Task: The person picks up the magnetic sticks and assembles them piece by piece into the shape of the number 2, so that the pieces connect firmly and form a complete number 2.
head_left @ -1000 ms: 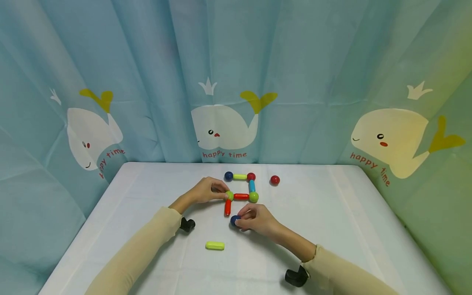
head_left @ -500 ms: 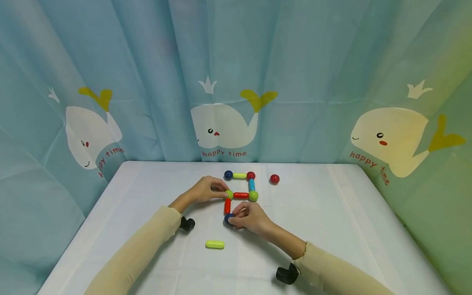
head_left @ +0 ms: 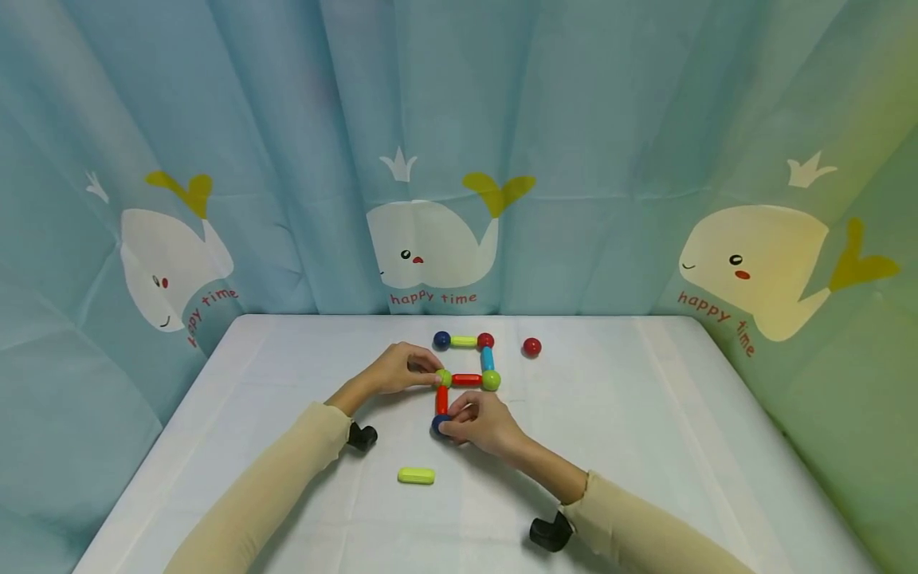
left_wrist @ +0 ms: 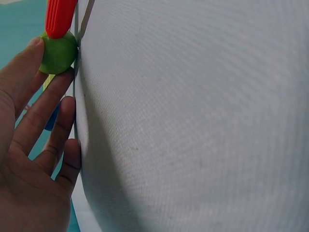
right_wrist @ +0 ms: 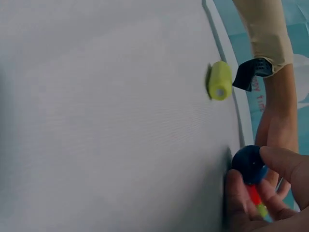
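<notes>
My left hand [head_left: 403,369] pinches a green ball [left_wrist: 59,54] between thumb and fingers on the white table. From that ball one red rod [head_left: 467,380] runs right to a second green ball [head_left: 491,380], and another red rod [head_left: 441,400] points toward me. A dark blue ball [right_wrist: 249,164] sits at the near end of this second rod, pinched by my right hand [head_left: 488,425]. Beyond, a light blue rod [head_left: 488,359] links the second green ball to a red ball [head_left: 485,340], which joins a yellow-green rod [head_left: 464,341] ending in another dark blue ball [head_left: 442,340].
A loose yellow-green rod [head_left: 416,476] lies on the table [head_left: 617,446] in front of the hands. To the right of the joined pieces is a lone red ball [head_left: 531,347]. A blue curtain [head_left: 595,143] with whale prints hangs behind the table.
My right hand has moved left with the dark blue ball, bringing it to the near end of the red rod. The left hand has stayed at the green ball.
</notes>
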Available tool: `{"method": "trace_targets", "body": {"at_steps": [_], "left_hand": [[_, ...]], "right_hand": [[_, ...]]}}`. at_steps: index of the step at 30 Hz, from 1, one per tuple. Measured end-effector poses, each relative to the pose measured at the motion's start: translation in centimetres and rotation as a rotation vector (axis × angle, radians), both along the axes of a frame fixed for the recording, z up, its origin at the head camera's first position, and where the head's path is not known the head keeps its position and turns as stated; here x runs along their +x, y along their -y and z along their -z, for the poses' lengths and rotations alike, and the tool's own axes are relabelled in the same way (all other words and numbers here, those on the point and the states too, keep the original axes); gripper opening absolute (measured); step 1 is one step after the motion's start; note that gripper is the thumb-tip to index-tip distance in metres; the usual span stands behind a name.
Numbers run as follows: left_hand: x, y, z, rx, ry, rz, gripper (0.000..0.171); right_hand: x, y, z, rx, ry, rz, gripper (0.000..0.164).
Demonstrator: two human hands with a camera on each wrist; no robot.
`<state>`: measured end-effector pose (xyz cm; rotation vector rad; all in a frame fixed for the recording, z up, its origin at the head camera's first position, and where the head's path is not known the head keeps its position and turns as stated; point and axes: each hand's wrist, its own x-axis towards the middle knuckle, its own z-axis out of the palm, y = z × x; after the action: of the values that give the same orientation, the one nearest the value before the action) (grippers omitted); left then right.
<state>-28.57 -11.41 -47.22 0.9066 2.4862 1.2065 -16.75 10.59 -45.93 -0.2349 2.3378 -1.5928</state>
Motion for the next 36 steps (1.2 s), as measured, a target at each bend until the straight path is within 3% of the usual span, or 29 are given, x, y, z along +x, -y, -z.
{"method": "trace_targets", "body": {"at_steps": [7,36], "left_hand": [[0.04,0.08,-0.19,-0.003,-0.006,0.002,0.019],[0.04,0.0,-0.12,-0.015,0.004,-0.001,0.019]], "right_hand": [[0.29,-0.08,0.53,0.03,-0.145,-0.042,0.023],[-0.11,-0.55,0.64,0.056,-0.191,-0.114,0.022]]}}
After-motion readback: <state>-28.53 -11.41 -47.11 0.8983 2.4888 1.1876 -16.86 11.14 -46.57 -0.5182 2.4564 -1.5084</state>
